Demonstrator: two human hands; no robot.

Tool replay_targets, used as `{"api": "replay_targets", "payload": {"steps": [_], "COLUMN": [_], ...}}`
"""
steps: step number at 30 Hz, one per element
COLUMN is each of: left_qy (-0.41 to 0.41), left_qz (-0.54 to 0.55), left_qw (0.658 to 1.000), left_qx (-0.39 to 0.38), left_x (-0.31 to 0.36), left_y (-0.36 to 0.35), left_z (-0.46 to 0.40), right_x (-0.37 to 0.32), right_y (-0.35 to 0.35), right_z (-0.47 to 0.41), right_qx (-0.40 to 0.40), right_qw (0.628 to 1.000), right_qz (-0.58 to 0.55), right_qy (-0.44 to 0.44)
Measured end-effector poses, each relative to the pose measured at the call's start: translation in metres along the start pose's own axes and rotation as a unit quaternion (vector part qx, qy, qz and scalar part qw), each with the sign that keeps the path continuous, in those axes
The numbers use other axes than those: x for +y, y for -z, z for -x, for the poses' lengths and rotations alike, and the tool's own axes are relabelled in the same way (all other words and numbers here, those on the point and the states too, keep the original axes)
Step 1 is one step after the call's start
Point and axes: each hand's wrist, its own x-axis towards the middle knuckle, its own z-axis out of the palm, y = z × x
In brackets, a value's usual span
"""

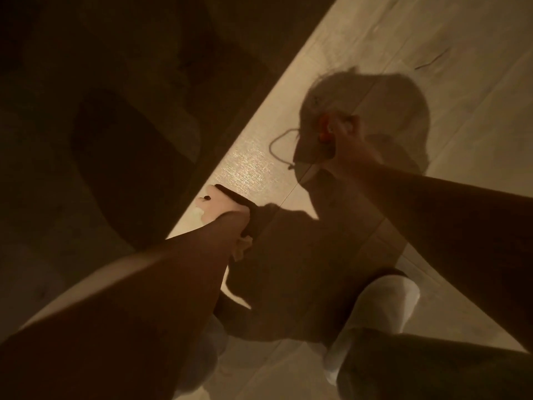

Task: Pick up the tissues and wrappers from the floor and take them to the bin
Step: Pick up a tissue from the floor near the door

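Showing two hands over one pale floor (432, 39): left hand (235, 223) clenches one pink wrapper (215, 206); right hand (344, 131) grasps one red-marked wrapper (324, 131).

Deep shadow swallows the whole far-left area (101, 125) so nothing there can be made out, both forearms run off the near edges, and the left hand (235, 226) and right hand (344, 134) hide most of the crumpled scraps they grip.
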Motion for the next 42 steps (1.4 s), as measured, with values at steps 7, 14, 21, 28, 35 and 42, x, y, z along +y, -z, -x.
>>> {"api": "replay_targets", "payload": {"steps": [7, 14, 21, 28, 35, 42], "left_qy": [-0.037, -0.036, -0.059, -0.021, 0.006, -0.052], "left_qz": [0.071, 0.082, 0.164, 0.213, 0.261, 0.284], "left_qw": [0.997, 0.996, 0.98, 0.952, 0.941, 0.904], "left_qx": [-0.013, -0.025, -0.101, -0.22, -0.215, -0.316], "left_x": [-0.01, -0.01, -0.003, 0.027, 0.059, 0.101], "left_y": [-0.009, -0.003, 0.032, 0.146, 0.256, 0.302], "left_z": [-0.014, -0.032, 0.002, 0.153, 0.367, 0.527], "right_x": [0.002, -0.007, -0.029, -0.061, -0.058, -0.02], "right_y": [-0.014, -0.006, 0.035, 0.159, 0.321, 0.442], "right_z": [-0.005, -0.02, 0.037, 0.167, 0.35, 0.492], "right_qx": [0.056, 0.057, 0.048, 0.03, -0.005, 0.059], "right_qw": [0.996, 0.993, 0.99, 0.861, 0.85, 0.813], "right_qz": [0.06, 0.092, -0.119, -0.434, -0.444, -0.497], "right_qy": [0.024, 0.049, -0.065, -0.263, -0.284, -0.299]}}
